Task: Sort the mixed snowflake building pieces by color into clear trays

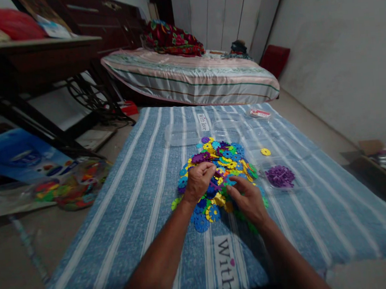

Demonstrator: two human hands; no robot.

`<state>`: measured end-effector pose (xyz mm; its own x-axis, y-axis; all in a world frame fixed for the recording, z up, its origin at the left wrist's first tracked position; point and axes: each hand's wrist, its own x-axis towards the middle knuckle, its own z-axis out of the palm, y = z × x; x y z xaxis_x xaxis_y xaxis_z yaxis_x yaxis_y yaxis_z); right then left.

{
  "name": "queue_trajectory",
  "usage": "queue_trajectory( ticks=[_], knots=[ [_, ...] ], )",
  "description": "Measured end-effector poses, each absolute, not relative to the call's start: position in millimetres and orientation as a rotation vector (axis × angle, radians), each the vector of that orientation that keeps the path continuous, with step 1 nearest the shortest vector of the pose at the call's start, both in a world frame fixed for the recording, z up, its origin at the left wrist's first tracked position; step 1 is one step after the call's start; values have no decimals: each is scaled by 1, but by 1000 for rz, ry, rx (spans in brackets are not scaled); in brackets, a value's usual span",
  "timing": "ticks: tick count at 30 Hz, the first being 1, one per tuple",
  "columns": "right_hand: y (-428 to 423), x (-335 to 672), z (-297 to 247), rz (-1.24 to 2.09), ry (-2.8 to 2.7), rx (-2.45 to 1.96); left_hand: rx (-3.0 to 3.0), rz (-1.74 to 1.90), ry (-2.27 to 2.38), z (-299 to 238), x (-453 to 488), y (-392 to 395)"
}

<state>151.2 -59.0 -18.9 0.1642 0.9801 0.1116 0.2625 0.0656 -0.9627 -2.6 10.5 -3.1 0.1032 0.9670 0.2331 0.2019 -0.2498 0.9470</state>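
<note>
A heap of notched plastic discs [226, 153] in blue, yellow, green and purple lies on the striped cloth before me. My left hand [198, 181] is over the heap's left part, thumb and fingertips pinched together; whatever they hold is too small to make out. Just right of it, my right hand [248, 198] hovers at the heap's lower right edge, thumb and forefinger apart with nothing visible between them. To the right, a clear plastic container [306, 181] holds many purple discs [280, 176]. One yellow disc [265, 151] lies by itself above that container.
The blue striped tablecloth [134, 201] covers the table. Clear trays [183, 134] and a small red-and-white packet [260, 113] sit toward the far edge. Beyond is a bed [191, 76]; at left stand a sewing-machine table [35, 63] and bags of colourful pieces [80, 183] on the floor.
</note>
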Motion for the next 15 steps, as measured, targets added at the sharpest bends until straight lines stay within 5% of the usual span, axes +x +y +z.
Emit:
queue_trajectory(
  ticks=[15],
  knots=[
    [-50, 145, -17, 1319, -805, -1178, 1631, 1136, 1110, 0, 7, 3]
  ],
)
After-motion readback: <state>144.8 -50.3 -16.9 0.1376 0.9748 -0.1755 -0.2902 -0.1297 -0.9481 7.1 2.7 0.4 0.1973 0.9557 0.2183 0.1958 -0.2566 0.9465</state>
